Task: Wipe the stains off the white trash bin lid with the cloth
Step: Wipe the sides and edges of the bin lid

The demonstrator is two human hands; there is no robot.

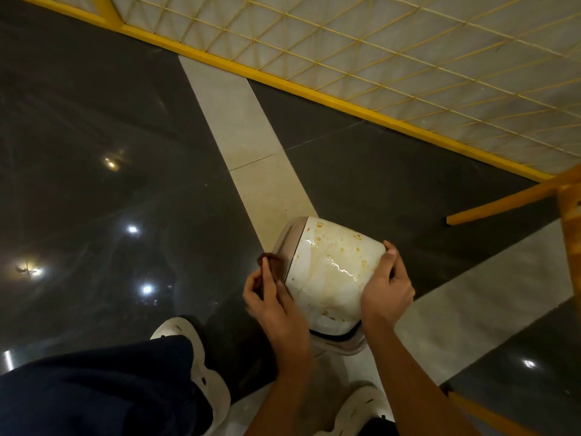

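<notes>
Head view, near first: dark trouser leg (94, 388), white shoe (188, 338) each side, and the bin (287, 237) stands on the floor between my feet. My left hand (270, 297) pinches a bunched brown cloth (273, 262) just beside the left edge of the white lid (330, 278); I can't tell whether it touches. My right hand (386, 287) curls round the lid's right edge, thumb up on the corner, bracing it.

The lid top is wet and shiny, with orange-brown stains (320, 239) along the far edge and through the middle. Judged step: wiping is in hand but mostly not done, with the cloth off the top face. The next move calls for bringing the cloth onto the top and dragging it across the spots while the right hand holds the lid steady.

The floor (125, 121) is glossy dark tile that mirrors the ceiling lights. A pale tile strip (248, 127) runs away from the bin. Farther off are a yellow mesh panel (377, 58) and, at right, an orange wooden frame (503, 199).
</notes>
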